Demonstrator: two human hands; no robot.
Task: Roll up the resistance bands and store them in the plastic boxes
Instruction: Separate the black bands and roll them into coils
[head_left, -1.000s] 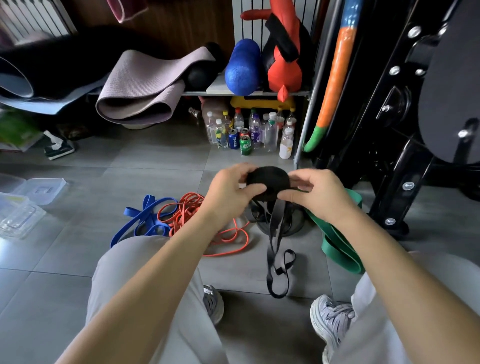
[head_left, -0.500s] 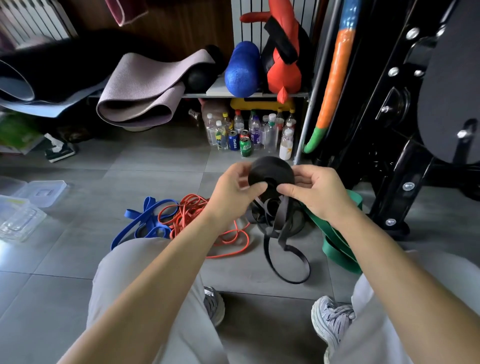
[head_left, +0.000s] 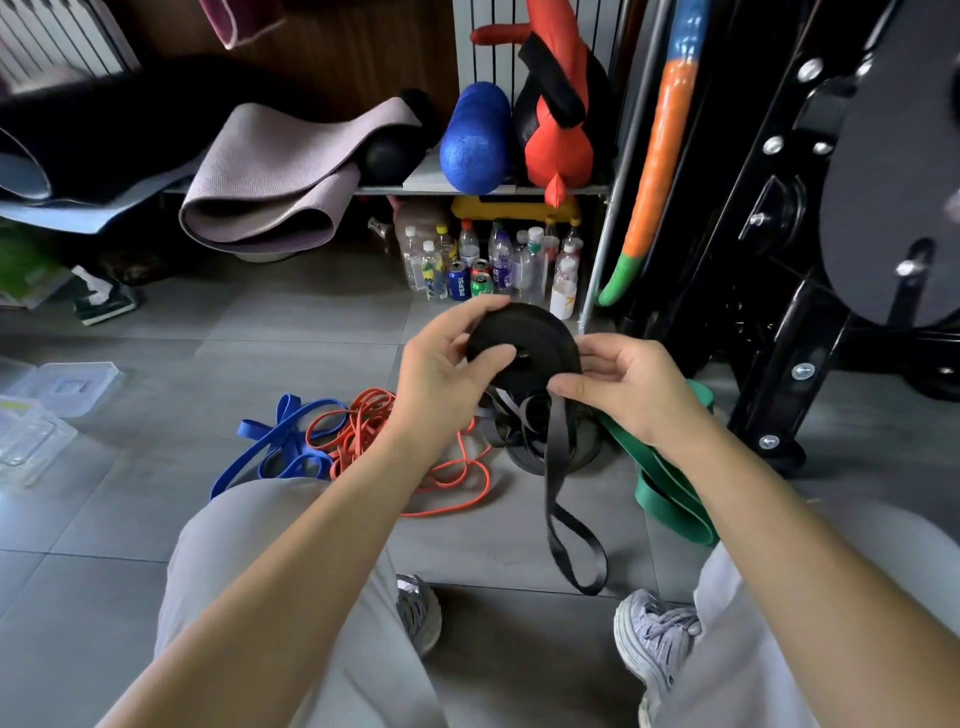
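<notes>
Grey floor tiles (head_left: 218, 343) show in a wide stretch to our left front, between the plastic boxes (head_left: 31, 436) at the left edge of the view and the bands on the floor. To the right, the black rack frame (head_left: 779, 374) stands close beside the right hand (head_left: 628, 384). A row of bottles (head_left: 493, 265) bounds the far side just beyond the roll. We hold the black band (head_left: 524, 338) in the air between both hands, ahead of our knees. The left hand (head_left: 441, 374) grips the roll, thumb across its near face and fingers curled over the top rim. The right hand pinches the band at the roll's lower right edge. The wound part forms a thick, flat disc with a small centre opening, tilted toward us. The unwound tail hangs down and ends in a narrow loop near our shoes (head_left: 652, 639); we cannot tell whether it touches the tiles. The blue band (head_left: 275, 447) and orange band (head_left: 363, 431) lie tangled to the left, and the green band (head_left: 670, 493) lies under the right wrist.
</notes>
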